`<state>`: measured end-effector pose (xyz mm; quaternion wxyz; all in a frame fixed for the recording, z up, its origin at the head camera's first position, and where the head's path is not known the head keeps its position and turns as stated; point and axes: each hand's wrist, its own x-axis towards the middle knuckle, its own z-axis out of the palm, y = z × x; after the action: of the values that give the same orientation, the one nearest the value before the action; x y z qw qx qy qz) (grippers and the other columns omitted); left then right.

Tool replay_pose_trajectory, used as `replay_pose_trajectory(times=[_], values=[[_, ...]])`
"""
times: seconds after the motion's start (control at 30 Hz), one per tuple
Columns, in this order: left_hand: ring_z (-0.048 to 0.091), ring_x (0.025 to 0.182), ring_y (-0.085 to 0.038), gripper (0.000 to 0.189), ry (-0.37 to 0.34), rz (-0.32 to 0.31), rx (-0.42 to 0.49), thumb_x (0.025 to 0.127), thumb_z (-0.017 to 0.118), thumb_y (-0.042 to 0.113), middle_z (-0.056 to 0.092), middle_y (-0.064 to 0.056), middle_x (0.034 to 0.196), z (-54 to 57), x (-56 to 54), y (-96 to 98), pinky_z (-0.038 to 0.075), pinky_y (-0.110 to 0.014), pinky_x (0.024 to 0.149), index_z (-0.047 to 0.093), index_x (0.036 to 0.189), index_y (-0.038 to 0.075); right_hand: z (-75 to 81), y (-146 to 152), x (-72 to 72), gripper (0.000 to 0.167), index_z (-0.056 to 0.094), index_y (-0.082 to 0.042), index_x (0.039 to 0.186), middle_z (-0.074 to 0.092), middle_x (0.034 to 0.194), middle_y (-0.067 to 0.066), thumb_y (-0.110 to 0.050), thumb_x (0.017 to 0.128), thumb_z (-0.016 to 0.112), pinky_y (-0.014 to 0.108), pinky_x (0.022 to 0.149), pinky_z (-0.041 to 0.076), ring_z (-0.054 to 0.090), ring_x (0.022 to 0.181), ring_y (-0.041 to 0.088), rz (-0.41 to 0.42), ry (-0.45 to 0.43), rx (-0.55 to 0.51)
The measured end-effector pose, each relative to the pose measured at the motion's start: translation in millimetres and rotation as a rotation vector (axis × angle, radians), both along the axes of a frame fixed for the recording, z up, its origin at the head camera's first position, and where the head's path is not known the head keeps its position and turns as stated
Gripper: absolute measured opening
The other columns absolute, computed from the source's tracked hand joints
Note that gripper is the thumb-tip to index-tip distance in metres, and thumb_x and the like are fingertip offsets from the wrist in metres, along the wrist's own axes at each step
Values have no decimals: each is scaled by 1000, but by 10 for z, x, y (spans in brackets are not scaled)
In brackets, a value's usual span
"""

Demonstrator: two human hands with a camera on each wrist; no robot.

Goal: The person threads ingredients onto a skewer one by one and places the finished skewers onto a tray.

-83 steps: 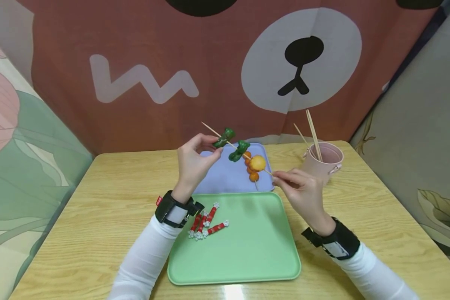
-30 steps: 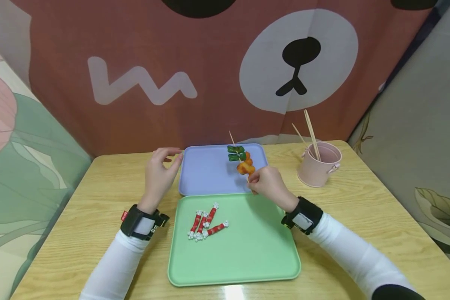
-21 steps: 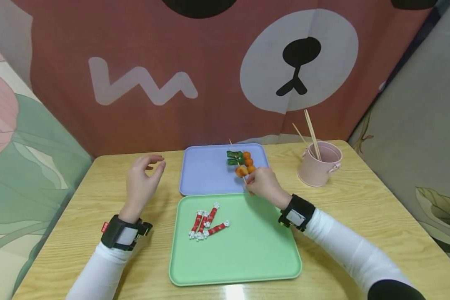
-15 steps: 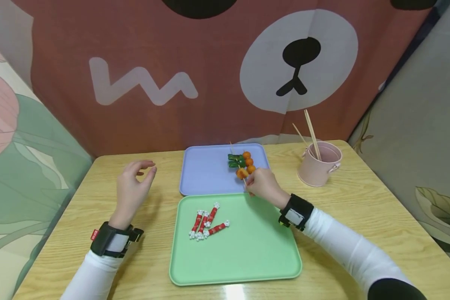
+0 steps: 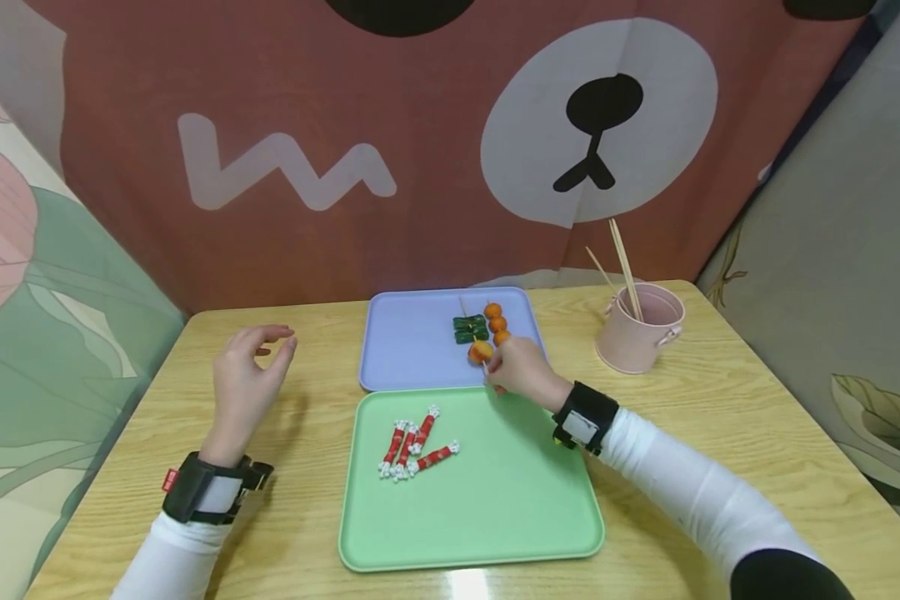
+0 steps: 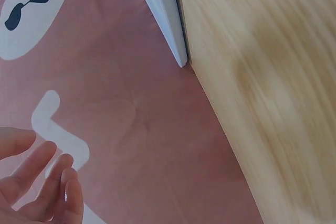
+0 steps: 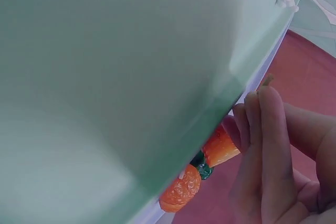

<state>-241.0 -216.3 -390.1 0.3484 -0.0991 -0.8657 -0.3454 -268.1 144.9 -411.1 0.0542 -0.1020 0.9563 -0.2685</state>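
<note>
My right hand (image 5: 523, 368) pinches the near end of a skewer (image 5: 480, 351) that carries green pepper-like pieces and a yellow-orange piece. It lies low over the blue tray (image 5: 405, 346), alongside a second skewer of orange balls (image 5: 495, 323). In the right wrist view the fingers (image 7: 273, 145) are closed together on the stick tip, and part of the food (image 7: 181, 190) shows past the green tray's edge. My left hand (image 5: 247, 379) hovers above the table's left side, fingers loosely curved and holding nothing; the left wrist view shows its fingertips (image 6: 50, 166) apart from everything.
In front stands a green tray (image 5: 495, 508) with several red-and-white pieces (image 5: 433, 457) on its left half. A pink bucket (image 5: 633, 342) with wooden sticks (image 5: 626, 271) stands at the right. A bear-print cloth (image 5: 435, 242) hangs behind the wooden table (image 5: 292, 517).
The skewer, earlier held up in both hands, has come down to the blue tray beside the orange-ball skewer. My left hand has let go and moved left; the right still pinches the stick.
</note>
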Motion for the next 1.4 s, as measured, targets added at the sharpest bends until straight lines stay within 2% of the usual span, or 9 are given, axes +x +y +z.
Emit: replay_pose_trajectory(times=[0.1, 0.27, 0.5, 0.67, 0.77, 0.97, 1.13, 1.27, 1.4], values=[[61, 92, -29, 15, 0, -2, -6, 85, 69, 11, 70, -14, 98, 3, -3, 6, 43, -25, 71, 71, 95, 1, 12, -3, -7, 6, 75, -5, 77, 67, 61, 0, -10, 76, 77, 21, 53, 47, 59, 53, 10, -1, -16, -3], [60, 92, -30, 14, -2, -4, 2, 85, 68, 9, 69, -15, 98, 6, 4, 19, 41, -20, 71, 71, 95, 0, 8, 10, -16, 8, 74, -7, 77, 66, 61, 0, -13, 76, 78, 21, 54, 46, 58, 54, 11, -3, -36, -10], [61, 92, -29, 14, -8, -8, -9, 86, 68, 10, 69, -14, 98, -9, -3, 25, 46, -35, 71, 71, 95, 0, -2, 23, -26, 10, 74, -7, 76, 66, 64, 0, -15, 76, 79, 21, 54, 43, 57, 57, 12, 10, -34, -18], [61, 92, -29, 14, -9, -12, -2, 86, 68, 10, 70, -14, 98, -3, -4, 58, 45, -29, 71, 71, 95, 0, 7, 28, -29, 11, 73, -8, 77, 66, 69, 1, -18, 76, 79, 22, 53, 43, 56, 60, 14, 13, -38, 7], [61, 93, -28, 15, -8, -16, -4, 86, 67, 11, 70, -13, 99, 18, -28, 95, 45, -31, 72, 71, 96, 1, 3, 29, -35, 12, 73, -9, 78, 67, 72, 1, -19, 76, 79, 22, 54, 42, 55, 62, 14, 19, -25, 30], [62, 92, -28, 16, 12, -44, -13, 86, 67, 12, 70, -13, 99, 75, -89, 217, 49, -43, 72, 71, 96, 1, -18, 46, -41, 13, 73, -8, 78, 68, 74, 2, -20, 76, 79, 22, 55, 42, 55, 63, 15, 24, -13, 33], [62, 91, -27, 16, 21, -66, 9, 87, 67, 14, 70, -12, 98, 132, -163, 346, 49, -39, 71, 71, 97, 2, -25, 54, -44, 13, 73, -8, 78, 68, 73, 2, -20, 75, 80, 22, 55, 42, 55, 63, 14, 30, 1, 20], [62, 92, -25, 17, 24, -89, 31, 87, 67, 15, 70, -11, 99, 186, -232, 478, 49, -36, 72, 71, 97, 3, -29, 81, -56, 13, 73, -8, 76, 66, 68, 1, -20, 77, 79, 22, 54, 43, 54, 59, 12, 41, -12, -37], [61, 92, -25, 17, 32, -128, 76, 88, 66, 16, 70, -11, 98, 248, -296, 631, 49, -37, 72, 71, 98, 3, 68, 233, -70, 15, 74, -7, 80, 68, 68, 3, -22, 82, 74, 22, 54, 44, 57, 59, 12, 12, 17, -119]])
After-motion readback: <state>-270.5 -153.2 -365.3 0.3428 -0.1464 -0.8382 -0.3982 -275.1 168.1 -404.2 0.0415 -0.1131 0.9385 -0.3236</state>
